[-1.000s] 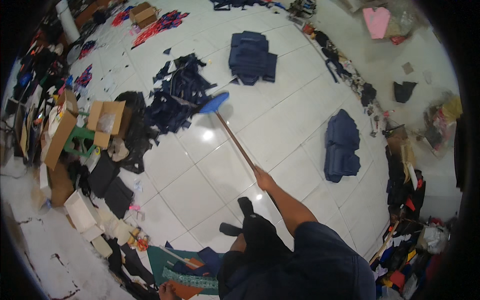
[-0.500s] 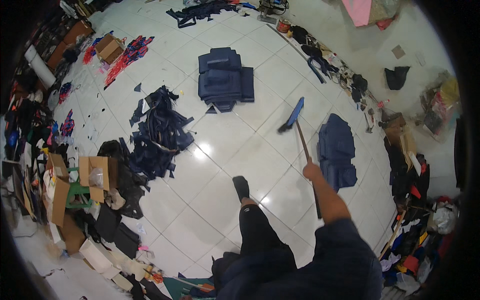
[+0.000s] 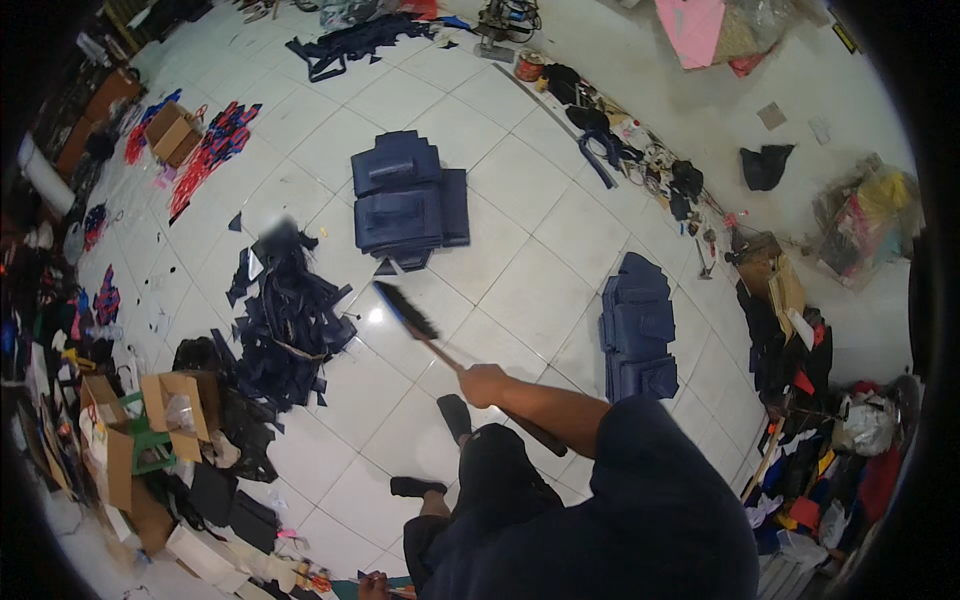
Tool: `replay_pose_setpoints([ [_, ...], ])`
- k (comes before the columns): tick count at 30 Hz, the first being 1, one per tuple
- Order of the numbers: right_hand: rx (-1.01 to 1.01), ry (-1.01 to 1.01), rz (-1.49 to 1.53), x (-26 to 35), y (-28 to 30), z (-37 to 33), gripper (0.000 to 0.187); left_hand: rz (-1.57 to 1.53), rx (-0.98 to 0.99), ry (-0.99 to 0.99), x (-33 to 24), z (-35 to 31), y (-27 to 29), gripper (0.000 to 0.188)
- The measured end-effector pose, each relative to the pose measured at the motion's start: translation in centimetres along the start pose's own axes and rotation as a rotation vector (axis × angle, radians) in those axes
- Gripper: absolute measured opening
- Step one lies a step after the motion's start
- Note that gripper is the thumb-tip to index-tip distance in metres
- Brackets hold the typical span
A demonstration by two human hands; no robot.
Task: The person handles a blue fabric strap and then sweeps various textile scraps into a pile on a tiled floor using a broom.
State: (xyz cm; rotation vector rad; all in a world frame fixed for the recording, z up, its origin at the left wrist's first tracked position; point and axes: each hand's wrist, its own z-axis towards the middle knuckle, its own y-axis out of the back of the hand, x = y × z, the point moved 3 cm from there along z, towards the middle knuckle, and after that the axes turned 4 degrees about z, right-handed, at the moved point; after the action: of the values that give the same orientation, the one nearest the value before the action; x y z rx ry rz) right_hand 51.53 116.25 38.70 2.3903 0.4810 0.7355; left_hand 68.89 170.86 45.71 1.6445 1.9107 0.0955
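Observation:
My right hand [image 3: 483,385] is closed around the brown handle of a broom [image 3: 408,312], whose blue head and dark bristles slant over the white tiles. The handle's lower end passes under my forearm. At the bottom edge my left hand [image 3: 372,586] is partly cut off, and how its fingers lie is unclear. Left of the broom head lies a heap of dark blue scraps [image 3: 290,320]. Just beyond the head is a stack of folded navy pieces [image 3: 400,205], with a small triangular scrap at its near edge. A second navy stack [image 3: 638,330] lies to my right.
Cardboard boxes [image 3: 180,405], a green stool [image 3: 150,440] and black bags crowd the left side. Red and blue scraps [image 3: 212,150] lie farther back beside an open box. Mixed cloth and clutter [image 3: 800,480] line the right wall. More dark offcuts [image 3: 360,45] lie at the far end.
My right hand has swung left with the broom, bringing its head from near the right stack to beside the scrap heap. My second foot and left hand have come into view.

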Motion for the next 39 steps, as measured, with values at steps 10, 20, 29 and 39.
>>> replay_pose_setpoints([
  [10,0.127,-0.366,0.127,-3.3,-0.4,-10.0,0.058,-0.470,-0.182,0.075,-0.1,4.1,5.8,0.024],
  [20,0.063,-0.306,0.812,9.3,-6.1,3.1,0.062,-0.270,-0.093,0.141,2.5,9.3,14.0,0.036],
  [29,-0.020,-0.487,1.069,11.6,-14.5,-1.4,0.048,-0.407,-0.318,0.130,12.5,8.4,25.5,0.015],
  [39,-0.149,-0.467,0.663,11.7,-22.6,10.2,0.046,-0.432,-0.028,0.308,12.7,5.8,19.0,0.024],
])
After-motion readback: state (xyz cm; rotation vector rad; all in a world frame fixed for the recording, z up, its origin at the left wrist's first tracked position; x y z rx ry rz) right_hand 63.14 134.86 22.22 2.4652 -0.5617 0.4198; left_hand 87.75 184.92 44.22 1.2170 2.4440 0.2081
